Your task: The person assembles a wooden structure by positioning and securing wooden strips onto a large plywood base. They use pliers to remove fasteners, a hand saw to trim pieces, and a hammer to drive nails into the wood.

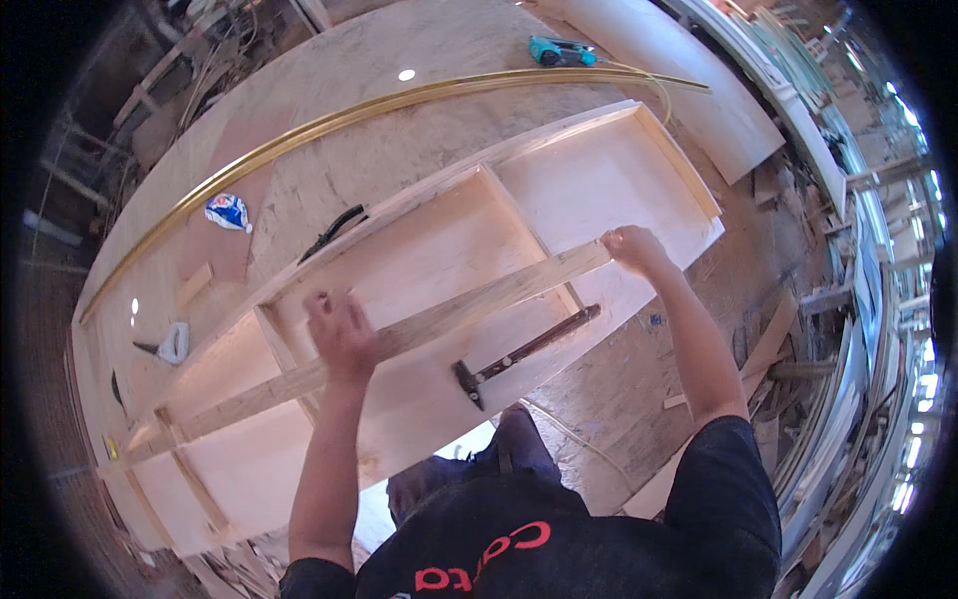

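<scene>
A long wooden strip runs lengthwise over a shallow wooden frame with a pale panel and several crosspieces. My right hand is closed around the strip's far right end. Over the strip's middle part is my left hand, its fingers raised and smeared by motion, so I cannot tell whether they grip anything. A hammer with a dark head and brown handle lies on the near side of the panel, between my arms.
Beyond the frame, the large worktable holds long gold-coloured strips, a teal power tool, a blue-and-white packet, a white-handled tool and a black tool. Stacked boards stand at the right.
</scene>
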### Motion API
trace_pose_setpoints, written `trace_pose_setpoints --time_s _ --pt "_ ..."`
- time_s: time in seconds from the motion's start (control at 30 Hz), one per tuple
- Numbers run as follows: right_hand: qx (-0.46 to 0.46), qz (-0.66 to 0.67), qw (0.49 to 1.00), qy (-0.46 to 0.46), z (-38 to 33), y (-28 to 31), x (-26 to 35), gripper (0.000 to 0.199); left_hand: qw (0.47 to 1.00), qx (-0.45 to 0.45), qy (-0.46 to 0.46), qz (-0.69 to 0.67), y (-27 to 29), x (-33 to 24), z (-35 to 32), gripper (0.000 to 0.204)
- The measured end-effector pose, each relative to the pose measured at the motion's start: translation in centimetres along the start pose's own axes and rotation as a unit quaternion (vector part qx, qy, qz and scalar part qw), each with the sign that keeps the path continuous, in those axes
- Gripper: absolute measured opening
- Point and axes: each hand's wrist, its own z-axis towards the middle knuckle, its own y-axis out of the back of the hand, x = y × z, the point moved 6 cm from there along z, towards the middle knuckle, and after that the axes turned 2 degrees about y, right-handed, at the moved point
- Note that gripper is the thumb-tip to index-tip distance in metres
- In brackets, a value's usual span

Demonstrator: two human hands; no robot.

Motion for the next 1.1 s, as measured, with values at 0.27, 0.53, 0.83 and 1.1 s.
trace_pose_setpoints --time_s 0.27,0.53,0.83,1.1 --pt "0.020 -0.001 1.000 -0.015 -1.0 1.1 2.0 0.051 0.999 0.022 -0.035 -0.032 -14.5 -20.5 0.6 0.018" --pt "0.119 0.009 0.992 0.046 0.7 2.3 2.3 0.050 0.994 0.106 -0.024 0.019 -20.8 -28.1 1.7 0.027" --pt "0.187 0.165 0.935 0.252 1.7 6.9 2.5 0.053 0.982 0.183 -0.014 0.035 -24.0 -27.6 1.9 0.025" --pt "0.158 0.291 0.943 -0.013 2.0 15.8 -5.3 0.051 0.981 0.196 -0.015 0.001 -23.1 -27.7 0.9 0.020"
